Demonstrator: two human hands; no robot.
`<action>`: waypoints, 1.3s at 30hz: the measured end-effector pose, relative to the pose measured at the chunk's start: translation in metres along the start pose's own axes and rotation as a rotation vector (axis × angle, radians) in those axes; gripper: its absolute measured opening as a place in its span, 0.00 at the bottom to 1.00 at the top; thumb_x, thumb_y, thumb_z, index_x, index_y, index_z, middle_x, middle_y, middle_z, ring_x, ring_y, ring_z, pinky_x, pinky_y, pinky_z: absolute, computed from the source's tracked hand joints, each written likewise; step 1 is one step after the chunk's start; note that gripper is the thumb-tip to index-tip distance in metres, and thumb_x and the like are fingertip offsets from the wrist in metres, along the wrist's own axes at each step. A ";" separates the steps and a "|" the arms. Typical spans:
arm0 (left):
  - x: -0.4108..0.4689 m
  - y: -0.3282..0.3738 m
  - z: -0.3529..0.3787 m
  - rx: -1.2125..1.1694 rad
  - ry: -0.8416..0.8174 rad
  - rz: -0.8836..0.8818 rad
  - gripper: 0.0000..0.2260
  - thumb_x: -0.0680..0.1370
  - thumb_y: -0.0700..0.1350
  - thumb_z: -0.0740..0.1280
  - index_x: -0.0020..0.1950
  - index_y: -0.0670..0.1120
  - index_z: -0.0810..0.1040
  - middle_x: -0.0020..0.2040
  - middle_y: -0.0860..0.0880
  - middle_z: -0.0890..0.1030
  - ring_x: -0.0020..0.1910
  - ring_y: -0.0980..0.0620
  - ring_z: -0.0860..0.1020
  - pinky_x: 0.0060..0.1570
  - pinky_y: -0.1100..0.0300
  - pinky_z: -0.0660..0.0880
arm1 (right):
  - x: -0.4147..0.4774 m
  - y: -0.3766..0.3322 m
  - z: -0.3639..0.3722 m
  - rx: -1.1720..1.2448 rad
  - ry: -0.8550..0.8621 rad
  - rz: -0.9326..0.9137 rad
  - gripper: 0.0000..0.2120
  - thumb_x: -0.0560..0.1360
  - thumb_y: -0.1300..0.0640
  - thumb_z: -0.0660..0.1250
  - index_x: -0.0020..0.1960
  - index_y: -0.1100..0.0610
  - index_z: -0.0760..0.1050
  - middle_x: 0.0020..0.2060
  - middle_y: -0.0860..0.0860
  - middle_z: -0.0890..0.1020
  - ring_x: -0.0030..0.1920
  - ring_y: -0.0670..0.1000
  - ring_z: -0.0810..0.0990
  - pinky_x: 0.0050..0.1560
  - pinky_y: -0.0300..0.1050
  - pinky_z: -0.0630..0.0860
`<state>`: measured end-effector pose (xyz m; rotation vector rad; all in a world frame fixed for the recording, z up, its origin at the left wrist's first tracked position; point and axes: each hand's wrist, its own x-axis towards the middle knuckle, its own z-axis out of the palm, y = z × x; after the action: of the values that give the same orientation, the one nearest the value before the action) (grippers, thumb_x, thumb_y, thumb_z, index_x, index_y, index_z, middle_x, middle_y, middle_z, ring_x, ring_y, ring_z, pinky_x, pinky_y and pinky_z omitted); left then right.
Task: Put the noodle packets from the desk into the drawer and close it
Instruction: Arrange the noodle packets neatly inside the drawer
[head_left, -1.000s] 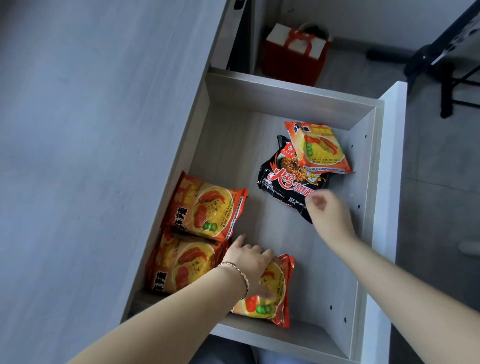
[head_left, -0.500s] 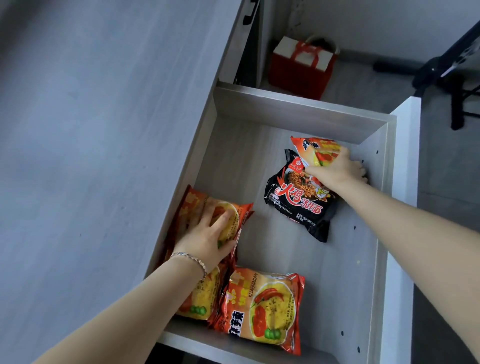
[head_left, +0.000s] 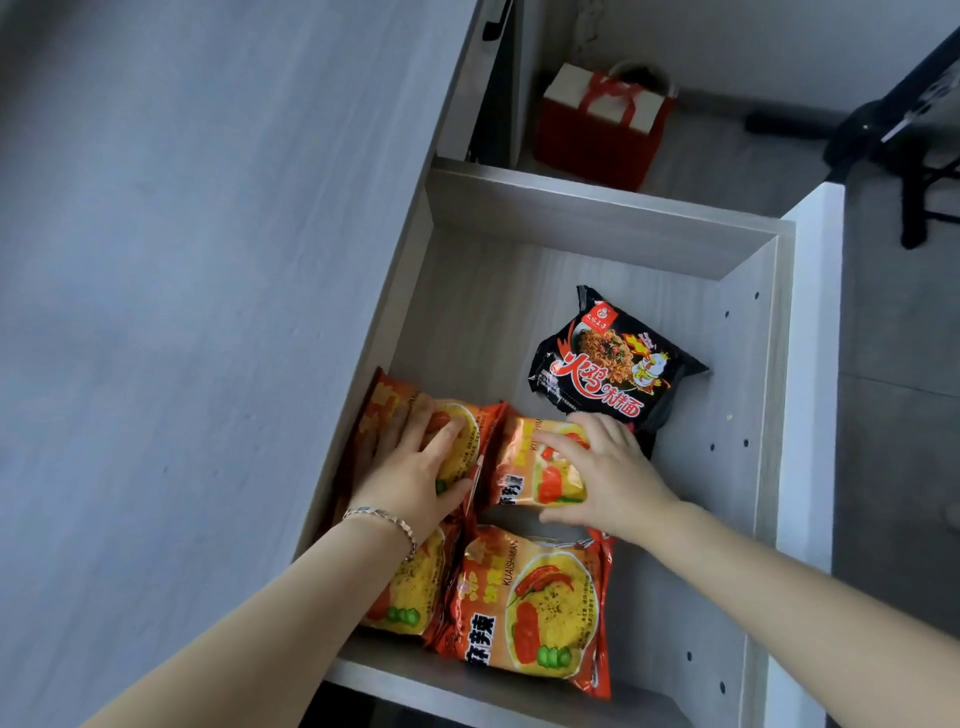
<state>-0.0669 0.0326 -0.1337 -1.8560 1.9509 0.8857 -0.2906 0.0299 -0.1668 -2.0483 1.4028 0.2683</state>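
Note:
The drawer (head_left: 597, 223) stands pulled out beside the grey desk top (head_left: 182, 312). Several noodle packets lie inside it. A black packet (head_left: 613, 364) rests toward the back right. My left hand (head_left: 415, 467) lies flat with spread fingers on an orange packet (head_left: 462, 431) at the drawer's left side. My right hand (head_left: 608, 478) grips another orange packet (head_left: 540, 467) in the middle. Two more orange packets lie at the front, one at front centre (head_left: 530, 613), the other (head_left: 410, 597) partly under my left forearm.
The drawer's white front panel (head_left: 810, 364) is on the right. Behind the drawer a red gift bag (head_left: 602, 124) sits on the floor. A black stand (head_left: 914, 135) is at the top right. Bare drawer floor (head_left: 691, 519) shows on the right.
My right hand has carried the orange packet from on top of the black one to the middle of the drawer. The left hand stays pressed on the left packet.

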 end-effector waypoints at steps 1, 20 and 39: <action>0.000 0.000 0.000 -0.004 -0.002 -0.002 0.29 0.78 0.59 0.59 0.75 0.61 0.49 0.78 0.55 0.42 0.77 0.49 0.42 0.75 0.49 0.53 | 0.003 -0.005 0.002 0.007 -0.001 -0.010 0.40 0.65 0.31 0.62 0.72 0.46 0.61 0.71 0.55 0.63 0.73 0.56 0.59 0.73 0.52 0.53; 0.022 0.009 -0.072 0.389 0.694 0.308 0.13 0.67 0.40 0.68 0.51 0.44 0.83 0.62 0.41 0.79 0.63 0.42 0.76 0.68 0.44 0.64 | 0.031 0.013 -0.039 0.289 0.670 0.427 0.19 0.73 0.55 0.67 0.62 0.61 0.73 0.58 0.61 0.75 0.60 0.63 0.73 0.59 0.57 0.72; 0.047 -0.022 -0.099 -0.029 0.646 -0.063 0.30 0.72 0.54 0.58 0.74 0.49 0.61 0.77 0.48 0.59 0.77 0.49 0.53 0.74 0.50 0.43 | 0.119 0.018 -0.118 0.942 0.286 0.350 0.25 0.63 0.66 0.77 0.58 0.62 0.76 0.53 0.59 0.82 0.47 0.52 0.79 0.46 0.40 0.76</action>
<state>-0.0314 -0.0649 -0.0918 -2.4175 2.2005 0.3040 -0.2786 -0.1361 -0.1413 -1.0882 1.6221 -0.4880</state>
